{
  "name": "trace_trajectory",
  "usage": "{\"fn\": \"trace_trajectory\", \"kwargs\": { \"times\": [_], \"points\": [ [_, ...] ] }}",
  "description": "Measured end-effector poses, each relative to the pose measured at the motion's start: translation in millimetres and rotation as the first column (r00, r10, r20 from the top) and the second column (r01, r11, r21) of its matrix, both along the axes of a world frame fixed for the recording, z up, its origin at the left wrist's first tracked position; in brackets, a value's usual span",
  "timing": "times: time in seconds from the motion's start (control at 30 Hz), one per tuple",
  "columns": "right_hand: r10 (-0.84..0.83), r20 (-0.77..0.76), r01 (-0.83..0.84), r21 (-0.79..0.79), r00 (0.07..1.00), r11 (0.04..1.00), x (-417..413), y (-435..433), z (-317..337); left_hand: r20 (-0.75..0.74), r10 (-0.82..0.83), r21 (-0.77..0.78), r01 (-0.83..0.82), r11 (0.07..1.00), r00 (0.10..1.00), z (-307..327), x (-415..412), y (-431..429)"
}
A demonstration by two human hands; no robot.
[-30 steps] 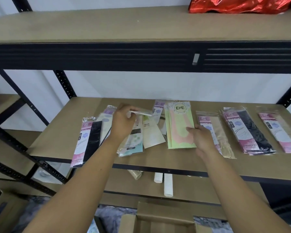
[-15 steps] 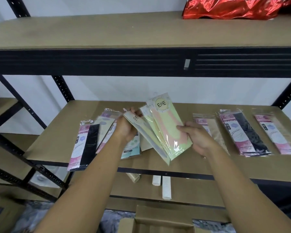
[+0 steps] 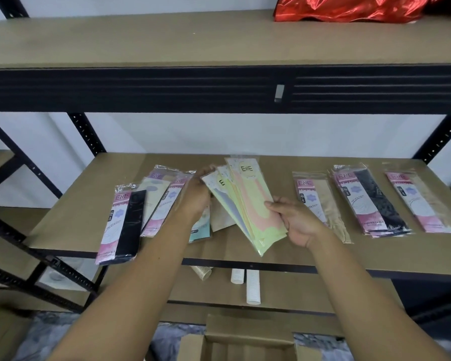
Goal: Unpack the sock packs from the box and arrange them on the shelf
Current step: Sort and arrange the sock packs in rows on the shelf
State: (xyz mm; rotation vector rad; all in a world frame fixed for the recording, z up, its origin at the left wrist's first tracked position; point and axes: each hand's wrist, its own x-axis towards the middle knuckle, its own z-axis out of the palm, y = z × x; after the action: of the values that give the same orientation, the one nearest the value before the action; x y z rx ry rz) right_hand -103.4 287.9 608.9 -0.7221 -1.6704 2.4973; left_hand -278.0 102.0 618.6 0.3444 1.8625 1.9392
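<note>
Head view puts the fan of pastel sock packs (image 3: 248,204) just below the middle of my picture. It is lifted off the shelf (image 3: 84,204) and tilted, with the printed ENE tops toward twelve o'clock and the bottom ends toward five. I see yellow-green, pink and pale blue packs spread in it, but I cannot count them exactly.

The left hand (image 3: 193,199) grips the fan's upper part from nine o'clock, its fingers (image 3: 206,171) curled over the outermost pack. The right hand (image 3: 297,220) grasps the lower edge from three o'clock, its fingers wrapped round the stacked ends.

Below the left hand, a teal pack (image 3: 201,229) and a brown paper pack (image 3: 223,217) lie flat on the shelf, both partly hidden. At nine o'clock of the fan lie overlapping pink-label packs (image 3: 167,204). Beyond them is a black sock pack (image 3: 125,222) whose lower end hangs over the shelf's front edge.

At three o'clock three more lie in a row, apart from each other: a tan pack (image 3: 320,204), a black pack (image 3: 372,201) and a far tan pack (image 3: 425,201).

At six o'clock, low in frame, sits the open cardboard box (image 3: 248,342). White ribbed rolls (image 3: 253,286) lie on the lower shelf (image 3: 297,295) between the box and the fan. At one o'clock a red foil bag (image 3: 349,7) rests on the upper shelf (image 3: 167,40).
</note>
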Motion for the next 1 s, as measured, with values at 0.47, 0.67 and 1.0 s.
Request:
{"fn": "trace_trajectory", "kwargs": {
  "times": [0.47,0.67,1.0],
  "points": [
    [-0.459,0.099,0.433,0.208,0.883,0.877,9.7,21.4,-9.2,-0.328,-0.794,-0.943,-0.124,0.31,0.511,-51.6,-2.3,39.5],
    [-0.436,0.119,0.362,0.388,0.892,0.847,-1.6,0.5,-9.4,-0.345,-0.788,-0.939,-0.185,0.291,0.51,-58.9,-13.2,24.8],
    [-0.42,0.132,0.184,0.754,0.898,0.63,-20.4,-34.1,0.9,-0.522,-0.55,-0.741,-0.027,0.671,0.652,-56.3,-24.5,6.4]
  ]
}}
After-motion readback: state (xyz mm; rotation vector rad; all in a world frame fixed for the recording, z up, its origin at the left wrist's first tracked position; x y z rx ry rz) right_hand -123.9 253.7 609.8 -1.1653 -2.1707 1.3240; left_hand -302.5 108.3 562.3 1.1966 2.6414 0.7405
